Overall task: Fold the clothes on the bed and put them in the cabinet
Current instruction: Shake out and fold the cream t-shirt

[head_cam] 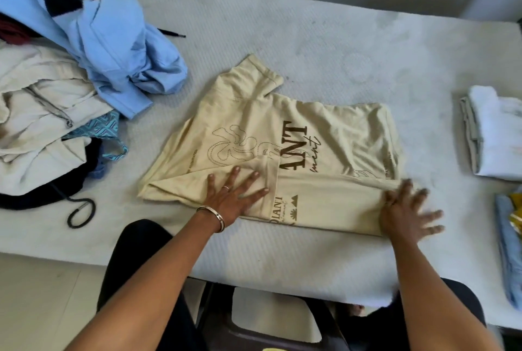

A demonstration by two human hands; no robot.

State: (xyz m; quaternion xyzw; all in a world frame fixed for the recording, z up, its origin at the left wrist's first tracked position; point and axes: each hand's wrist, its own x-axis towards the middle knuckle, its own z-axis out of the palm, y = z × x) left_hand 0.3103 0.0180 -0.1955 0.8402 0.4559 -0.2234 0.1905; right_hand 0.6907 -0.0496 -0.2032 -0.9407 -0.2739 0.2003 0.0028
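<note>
A cream T-shirt [324,135] with brown lettering lies partly folded in the middle of the bed [282,39], its near edge turned over. My left hand [234,198] presses flat on the folded part at the shirt's left, fingers spread. My right hand [406,209] lies spread and motion-blurred on the shirt's near right corner. Neither hand grips the cloth.
A heap of unfolded clothes sits at the left: a light blue hoodie [107,39], a cream hoodie [42,113], a teal patterned piece [104,130] and a dark garment [42,189] with a cord. Folded white clothes [497,135] and a blue folded item [508,243] lie at the right edge.
</note>
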